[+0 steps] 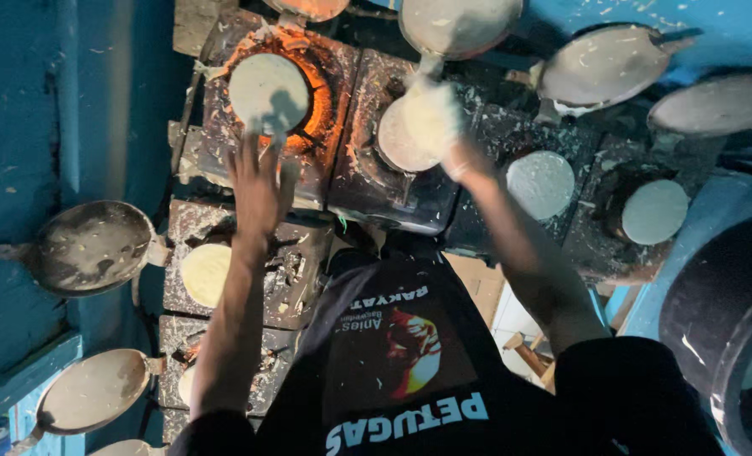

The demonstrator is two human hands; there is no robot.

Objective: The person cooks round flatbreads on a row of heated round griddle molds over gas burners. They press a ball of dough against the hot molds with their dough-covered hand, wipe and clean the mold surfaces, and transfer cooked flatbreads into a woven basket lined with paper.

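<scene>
Blue-painted walls hem in a soot-blackened bank of small stoves (376, 181), crusted with spilled batter and curving round the person who works them, seen from a head-worn camera looking down. The left hand (260, 181) is spread open, fingers splayed, its fingertips touching or just short of the near edge of a pale round flatbread (268, 91) that lies over a glowing orange burner directly beyond it. The right hand (433, 118), dusted white, is closed around the handle of a round lidded pan (458, 25) that stands past it; just beneath this hand lies a second pale disc (399, 142). The flatbread is round, so it has no long axis; it lies straight ahead of the left hand, which is far the nearer of the two. More discs rest on burners out to the right of the right hand (540, 183) and close beside the left forearm (205, 272). Battered round lids (93, 247) sit further left of the left arm.
</scene>
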